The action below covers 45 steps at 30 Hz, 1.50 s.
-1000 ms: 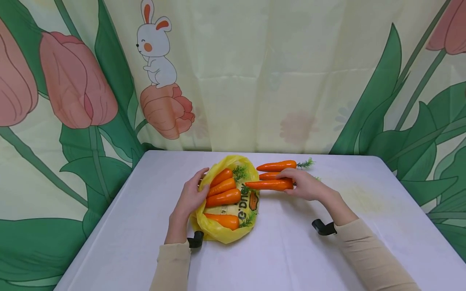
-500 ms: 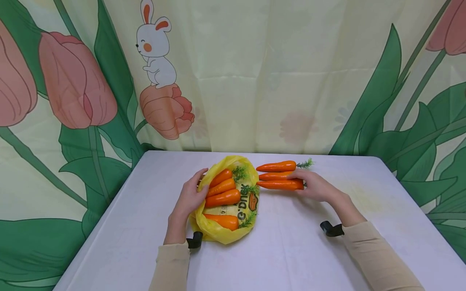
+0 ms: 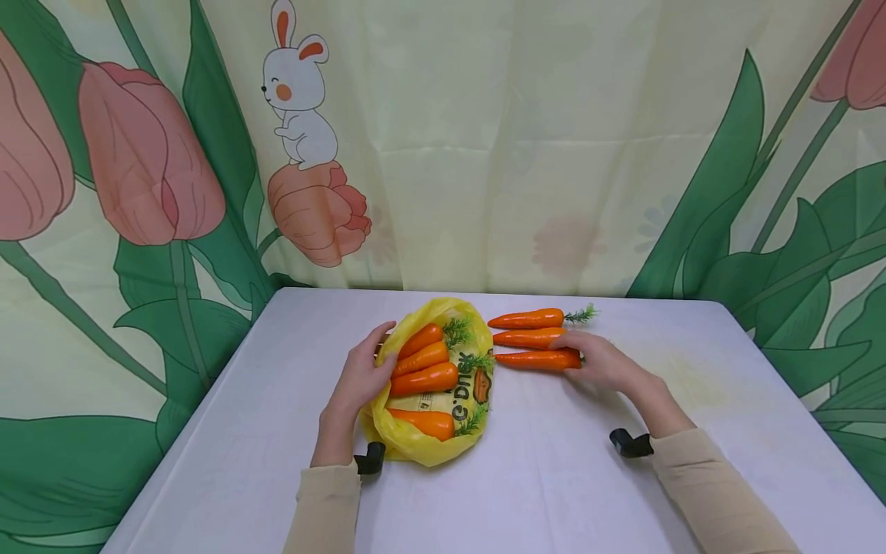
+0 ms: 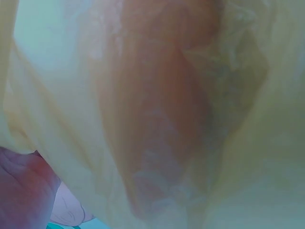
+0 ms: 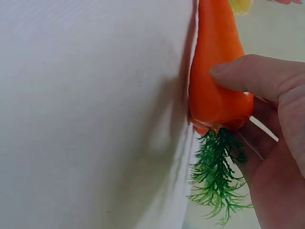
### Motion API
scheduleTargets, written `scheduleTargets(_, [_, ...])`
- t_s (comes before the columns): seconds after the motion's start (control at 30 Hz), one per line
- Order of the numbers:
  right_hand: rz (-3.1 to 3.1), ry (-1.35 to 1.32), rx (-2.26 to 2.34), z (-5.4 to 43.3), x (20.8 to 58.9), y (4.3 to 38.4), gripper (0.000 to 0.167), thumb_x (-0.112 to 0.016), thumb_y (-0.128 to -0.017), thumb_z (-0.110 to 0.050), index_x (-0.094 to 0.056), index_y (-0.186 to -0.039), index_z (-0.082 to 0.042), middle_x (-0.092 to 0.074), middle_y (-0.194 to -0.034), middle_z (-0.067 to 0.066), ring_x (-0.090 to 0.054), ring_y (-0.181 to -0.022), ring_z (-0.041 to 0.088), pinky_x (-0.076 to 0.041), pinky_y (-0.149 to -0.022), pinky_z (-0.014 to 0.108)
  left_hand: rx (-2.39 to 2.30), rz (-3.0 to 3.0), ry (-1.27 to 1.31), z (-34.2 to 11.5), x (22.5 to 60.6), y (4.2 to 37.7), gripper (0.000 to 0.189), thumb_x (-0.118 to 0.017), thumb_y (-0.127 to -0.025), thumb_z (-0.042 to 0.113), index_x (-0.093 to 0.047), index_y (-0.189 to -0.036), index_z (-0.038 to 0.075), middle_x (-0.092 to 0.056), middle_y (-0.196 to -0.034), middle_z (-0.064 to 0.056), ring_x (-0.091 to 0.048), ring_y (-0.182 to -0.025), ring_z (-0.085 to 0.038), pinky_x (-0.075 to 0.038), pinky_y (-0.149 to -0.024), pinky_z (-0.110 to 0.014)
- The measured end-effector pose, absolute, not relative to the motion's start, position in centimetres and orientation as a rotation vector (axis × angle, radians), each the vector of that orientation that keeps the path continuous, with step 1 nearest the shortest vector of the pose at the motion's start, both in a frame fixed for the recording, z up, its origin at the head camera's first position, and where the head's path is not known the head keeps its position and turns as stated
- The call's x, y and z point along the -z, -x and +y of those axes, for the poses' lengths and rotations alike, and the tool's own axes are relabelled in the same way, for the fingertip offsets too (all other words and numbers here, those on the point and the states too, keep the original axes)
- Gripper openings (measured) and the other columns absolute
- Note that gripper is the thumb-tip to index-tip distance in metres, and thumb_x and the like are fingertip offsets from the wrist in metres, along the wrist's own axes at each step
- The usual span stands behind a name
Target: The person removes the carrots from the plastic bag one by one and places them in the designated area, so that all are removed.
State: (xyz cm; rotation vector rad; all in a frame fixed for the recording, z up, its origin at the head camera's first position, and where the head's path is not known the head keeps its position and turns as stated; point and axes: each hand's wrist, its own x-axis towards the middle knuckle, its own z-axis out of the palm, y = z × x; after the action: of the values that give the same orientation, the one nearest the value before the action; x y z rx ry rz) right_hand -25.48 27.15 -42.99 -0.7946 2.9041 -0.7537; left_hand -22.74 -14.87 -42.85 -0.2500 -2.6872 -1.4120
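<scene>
My left hand (image 3: 361,375) grips the left rim of a yellow plastic bag (image 3: 429,452), its thumb on the bag's edge. Inside the bag lie several orange carrots (image 3: 424,380) with green tops. Three more carrots lie in a row to the right of it. My right hand (image 3: 604,362) holds the nearest carrot (image 3: 536,360) by its thick end, the tip pointing at the bag. In the right wrist view the thumb presses on that carrot (image 5: 217,95), above its leafy green top (image 5: 217,167). Thin yellow plastic (image 4: 238,157) fills most of the left wrist view.
Beyond the held carrot lie a middle carrot (image 3: 526,338) and a far carrot (image 3: 529,318). All rests on a white-covered table (image 3: 526,492). A curtain (image 3: 450,154) printed with tulips and a rabbit hangs behind the table's back edge.
My right hand has moved the held carrot rightward, away from over the bag's rim, and down onto the table beside the middle carrot. My left hand has stayed at the bag.
</scene>
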Motion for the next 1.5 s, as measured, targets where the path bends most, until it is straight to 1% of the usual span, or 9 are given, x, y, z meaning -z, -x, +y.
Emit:
scheduleTargets(0.23, [2.883, 0.703, 0.758, 26.97, 43.18, 25.27, 0.037, -0.071, -0.086, 0.001, -0.066, -0.123, -0.002, -0.062, -0.126, 0.016, -0.055, -0.117, 0.037, -0.045, -0.100, 0.056, 1.422, -2.685, 0.258, -14.96, 42.87, 22.74, 0.054, -0.058, -0.098, 0.012, -0.046, -0.151, 0.012, -0.059, -0.131, -0.013, -0.059, -0.105, -0.028, -0.052, -0.093, -0.046])
scheduleTargets(0.37, [2.904, 0.708, 0.751, 26.94, 42.96, 25.09, 0.037, -0.072, -0.086, 0.002, -0.066, -0.121, -0.001, -0.063, -0.126, 0.018, -0.053, -0.119, 0.040, -0.043, -0.102, 0.059, 1.426, -2.693, 0.250, -15.03, 42.91, 22.74, 0.054, -0.058, -0.099, 0.013, -0.046, -0.151, 0.013, -0.059, -0.132, -0.012, -0.058, -0.105, -0.028, -0.052, -0.094, -0.045])
scheduleTargets(0.57, [2.993, 0.782, 0.750, 27.16, 42.74, 24.78, 0.032, -0.076, -0.083, 0.001, -0.069, -0.114, 0.001, -0.062, -0.123, 0.021, -0.049, -0.124, 0.046, -0.037, -0.105, 0.062, 1.417, -2.684, 0.261, -14.96, 42.76, 22.66, 0.054, -0.059, -0.098, 0.011, -0.046, -0.151, 0.012, -0.059, -0.132, -0.013, -0.059, -0.105, -0.028, -0.052, -0.094, -0.046])
scheduleTargets(0.7, [3.023, 0.799, 0.762, 27.27, 42.68, 24.70, 0.028, -0.077, -0.082, 0.002, -0.070, -0.108, 0.000, -0.064, -0.117, 0.019, -0.053, -0.118, 0.044, -0.040, -0.103, 0.061, 1.421, -2.681, 0.252, -14.90, 42.64, 22.60, 0.054, -0.059, -0.098, 0.011, -0.047, -0.150, 0.012, -0.059, -0.131, -0.013, -0.059, -0.105, -0.028, -0.052, -0.093, -0.046])
scheduleTargets(0.8, [3.033, 0.785, 0.754, 27.28, 42.65, 24.73, 0.025, -0.077, -0.083, 0.001, -0.070, -0.107, -0.001, -0.065, -0.114, 0.017, -0.056, -0.112, 0.041, -0.043, -0.100, 0.059, 1.419, -2.686, 0.242, -14.89, 42.70, 22.63, 0.054, -0.059, -0.098, 0.012, -0.047, -0.150, 0.012, -0.059, -0.131, -0.012, -0.059, -0.105, -0.028, -0.052, -0.094, -0.046])
scheduleTargets(0.97, [3.053, 0.760, 0.756, 27.35, 42.73, 24.92, 0.024, -0.076, -0.084, 0.001, -0.070, -0.107, -0.001, -0.066, -0.111, 0.016, -0.057, -0.108, 0.039, -0.045, -0.097, 0.058, 1.421, -2.684, 0.241, -14.87, 42.75, 22.62, 0.053, -0.059, -0.098, 0.011, -0.047, -0.150, 0.012, -0.059, -0.131, -0.013, -0.059, -0.105, -0.028, -0.052, -0.094, -0.046])
scheduleTargets(1.1, [3.063, 0.761, 0.762, 27.43, 42.90, 25.02, 0.025, -0.075, -0.084, 0.002, -0.071, -0.108, -0.001, -0.066, -0.112, 0.016, -0.057, -0.110, 0.039, -0.044, -0.098, 0.058, 1.413, -2.678, 0.258, -14.89, 42.80, 22.59, 0.054, -0.059, -0.098, 0.010, -0.047, -0.150, 0.011, -0.059, -0.131, -0.013, -0.059, -0.104, -0.028, -0.052, -0.093, -0.047])
scheduleTargets(1.5, [3.062, 0.778, 0.797, 27.50, 43.34, 25.02, 0.025, -0.076, -0.084, 0.002, -0.070, -0.109, -0.001, -0.066, -0.114, 0.017, -0.056, -0.112, 0.041, -0.043, -0.100, 0.059, 1.428, -2.695, 0.236, -14.81, 42.53, 22.52, 0.053, -0.058, -0.098, 0.012, -0.047, -0.150, 0.013, -0.059, -0.132, -0.012, -0.058, -0.105, -0.028, -0.052, -0.094, -0.046])
